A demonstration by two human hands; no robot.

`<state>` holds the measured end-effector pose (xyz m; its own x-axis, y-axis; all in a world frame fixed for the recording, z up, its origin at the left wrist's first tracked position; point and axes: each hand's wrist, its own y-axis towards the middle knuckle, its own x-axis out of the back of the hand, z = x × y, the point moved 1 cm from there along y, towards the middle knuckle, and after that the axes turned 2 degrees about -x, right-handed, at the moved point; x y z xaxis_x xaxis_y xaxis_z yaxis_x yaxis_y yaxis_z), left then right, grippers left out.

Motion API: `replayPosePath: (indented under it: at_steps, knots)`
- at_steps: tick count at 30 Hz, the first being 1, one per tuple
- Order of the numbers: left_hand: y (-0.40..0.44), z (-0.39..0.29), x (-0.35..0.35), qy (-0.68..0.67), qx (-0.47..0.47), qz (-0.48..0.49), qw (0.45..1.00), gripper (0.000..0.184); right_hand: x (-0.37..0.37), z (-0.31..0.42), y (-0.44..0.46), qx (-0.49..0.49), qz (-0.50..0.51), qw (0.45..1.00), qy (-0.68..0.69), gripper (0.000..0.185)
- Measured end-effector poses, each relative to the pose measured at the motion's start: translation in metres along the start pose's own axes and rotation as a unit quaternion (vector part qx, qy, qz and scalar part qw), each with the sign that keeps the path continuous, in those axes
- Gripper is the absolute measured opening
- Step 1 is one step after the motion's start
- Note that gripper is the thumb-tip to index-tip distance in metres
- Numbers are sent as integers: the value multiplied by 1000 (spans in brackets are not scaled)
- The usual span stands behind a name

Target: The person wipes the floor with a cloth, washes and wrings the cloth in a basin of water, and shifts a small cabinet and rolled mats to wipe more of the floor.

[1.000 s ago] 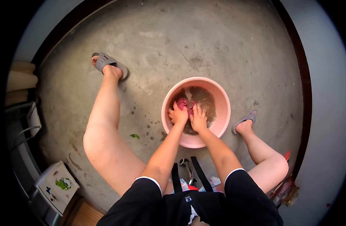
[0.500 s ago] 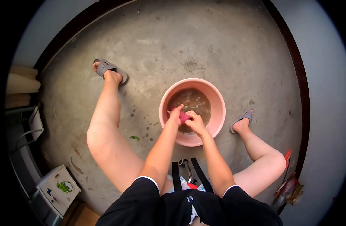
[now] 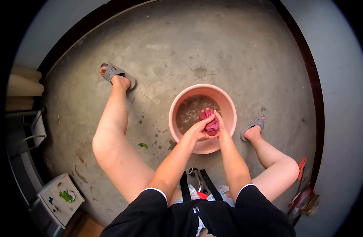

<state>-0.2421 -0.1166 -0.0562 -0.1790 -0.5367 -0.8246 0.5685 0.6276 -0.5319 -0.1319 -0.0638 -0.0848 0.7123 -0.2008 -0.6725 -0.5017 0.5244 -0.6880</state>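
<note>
A round pink basin stands on the floor between my legs, with murky brownish water in it. Over its near right part, a bunched dark-pink cloth is squeezed between my two hands. My left hand is closed round the cloth from the left. On the cloth's right side, my right hand wraps it with bent fingers. The cloth is gathered into a compact ball above the water.
Grey sandals are on my feet, either side of the basin. A green leaf lies on the concrete floor. At the lower left is a small white cabinet; bagged items sit by the right wall.
The cloth was low in the water, then stretched between both hands. It is now raised and bunched into a ball toward the basin's right side, with both hands closed round it.
</note>
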Motion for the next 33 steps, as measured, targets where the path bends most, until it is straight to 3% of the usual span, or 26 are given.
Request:
replayPosePath:
  at_steps: [2,4,6,8,10,11,13,14,16,17,18,19,20,21,22,24,25,26,27,28,29,30,31,32,33]
  knots:
    - [9,1,21,50,48,-2,998,49,-11,7,-10,-38,-1,998,-47,42]
    - [16,2,34,89,62,-21,994,42,-14,13,-12,7,-29,966,-256,45]
    - [27,4,50,256,47,-50,964,37,-14,13,-4,27,-48,951,-303,48]
    - [29,12,47,259,4,-95,961,35,-18,9,-1,53,-115,861,-493,46]
    - [32,15,44,456,-76,-211,861,41,-20,2,6,60,-152,843,-513,37]
    - [41,23,52,596,-188,-255,738,58,-21,0,8,52,-168,796,-579,30]
    - [35,30,42,586,-213,-311,717,63,-22,-6,15,74,-202,708,-673,13]
    - [32,32,37,576,-237,-366,692,69,-23,-8,17,74,-201,706,-675,13]
    - [40,41,45,539,-241,-376,714,71,-29,-11,16,77,-268,536,-797,24]
    - [45,46,52,514,-274,-399,708,70,-31,-7,16,44,-270,520,-809,32]
    - [37,40,48,476,-302,-321,762,67,-23,-2,17,44,-269,518,-811,32]
    - [30,35,44,428,-317,-240,812,64,-12,3,21,28,-243,617,-748,42]
    - [30,26,50,425,-319,-239,813,64,-1,9,24,13,-215,706,-674,51]
    - [36,20,58,368,-223,-170,887,62,-1,13,22,21,-194,740,-644,61]
    - [32,15,50,302,-121,-97,941,59,-11,16,15,22,-194,738,-645,61]
    - [30,12,43,259,-96,-134,952,51,-29,23,3,82,-82,853,-509,59]
    - [33,11,43,159,-80,-69,982,49,-17,31,7,93,-74,816,-565,57]
    - [36,10,45,58,-63,-3,996,47,-13,34,6,93,-75,816,-566,57]
    - [34,6,44,23,-28,47,998,44,-14,33,3,0,-31,911,-411,59]
    - [34,8,43,22,-28,47,998,44,-17,30,-2,-94,16,967,-237,61]
    - [33,10,43,8,-8,51,999,44,-19,24,-7,-143,81,979,-120,55]
    - [28,10,39,-7,12,55,998,44,-20,24,-6,-146,81,978,-121,55]
    - [16,9,30,-19,67,93,993,38,-22,24,-4,-132,118,968,-178,50]
    - [18,10,32,-21,66,93,993,38,-24,25,-2,-116,154,953,-234,44]
    - [18,11,31,-8,74,94,993,34,-26,29,2,-111,129,945,-279,30]
